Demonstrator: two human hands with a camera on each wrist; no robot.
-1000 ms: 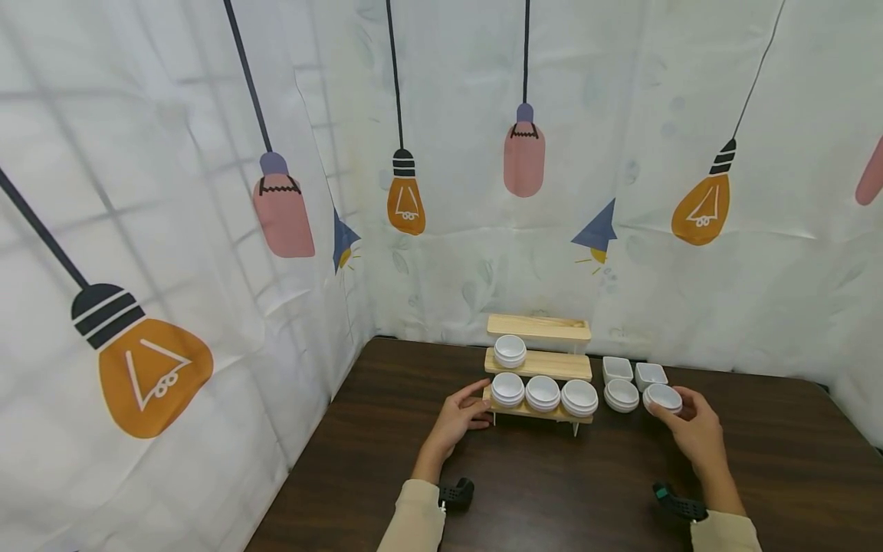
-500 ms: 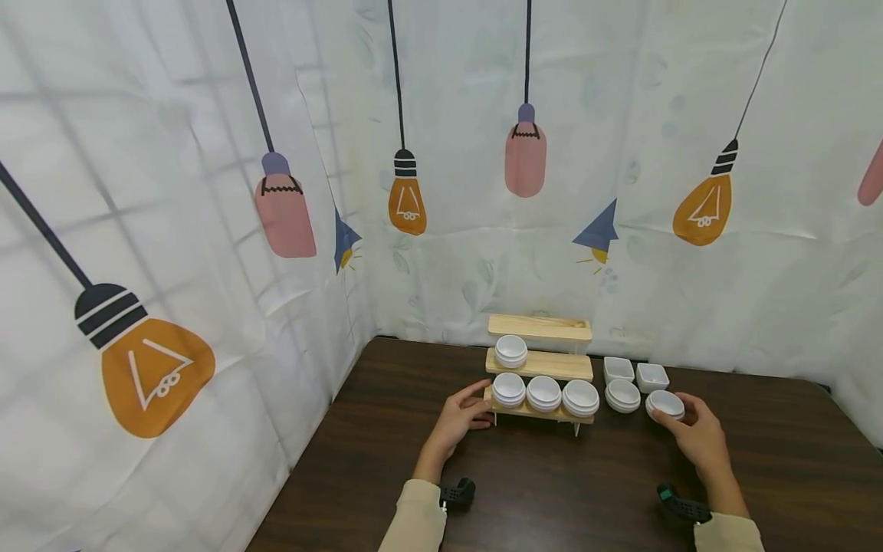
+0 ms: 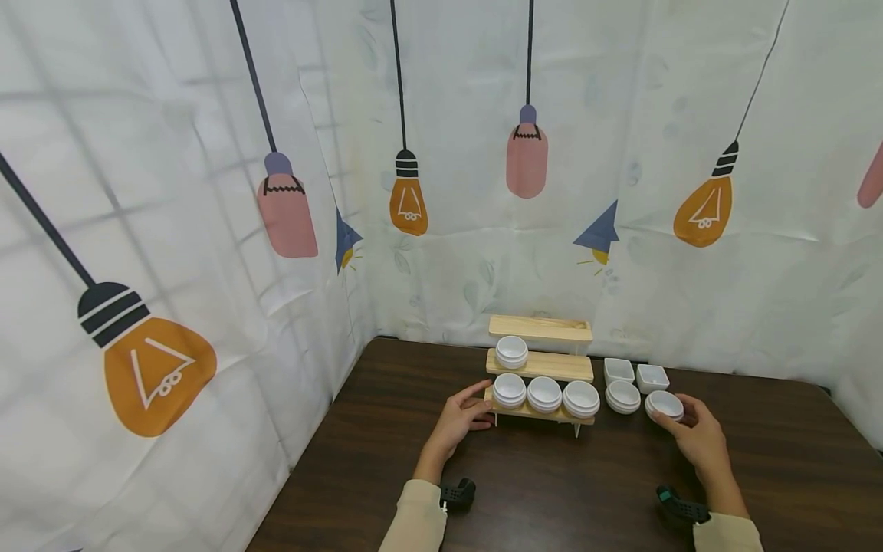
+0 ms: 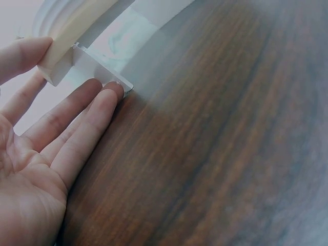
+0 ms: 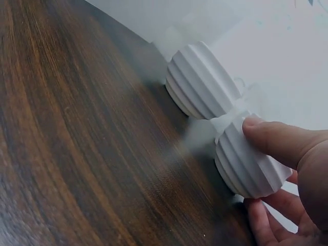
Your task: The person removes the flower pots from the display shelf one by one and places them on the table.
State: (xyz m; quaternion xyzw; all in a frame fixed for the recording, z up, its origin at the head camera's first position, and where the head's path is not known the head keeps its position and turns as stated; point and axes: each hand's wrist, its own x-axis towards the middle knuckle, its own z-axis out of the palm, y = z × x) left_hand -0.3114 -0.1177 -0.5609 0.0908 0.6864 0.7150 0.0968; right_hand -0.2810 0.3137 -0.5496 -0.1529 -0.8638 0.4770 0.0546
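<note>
A three-tier wooden rack [image 3: 552, 366] with clear legs stands toward the back of the table. My left hand [image 3: 457, 418] is at its left end; in the left wrist view, the thumb touches the wooden shelf end [image 4: 59, 64] and nearly straight fingers [image 4: 100, 110] reach against the clear leg [image 4: 105, 69]. Three round white bowls [image 3: 543, 393] line the lowest shelf, and one bowl [image 3: 511, 352] sits at the left of the middle shelf. Right of the rack, my right hand [image 3: 700, 438] pinches a ribbed white bowl [image 5: 251, 161] between thumb and fingers, low over the table.
Beside the held bowl is another round ribbed bowl [image 5: 200, 79]. Behind these are two square white dishes [image 3: 618, 370]. A printed white curtain [image 3: 455, 284] hangs along the back and left of the dark wooden table [image 3: 538, 491].
My right hand and its bowl have shifted slightly toward me and to the right, opening a little more space from the square dish behind. The left hand stays at the rack.
</note>
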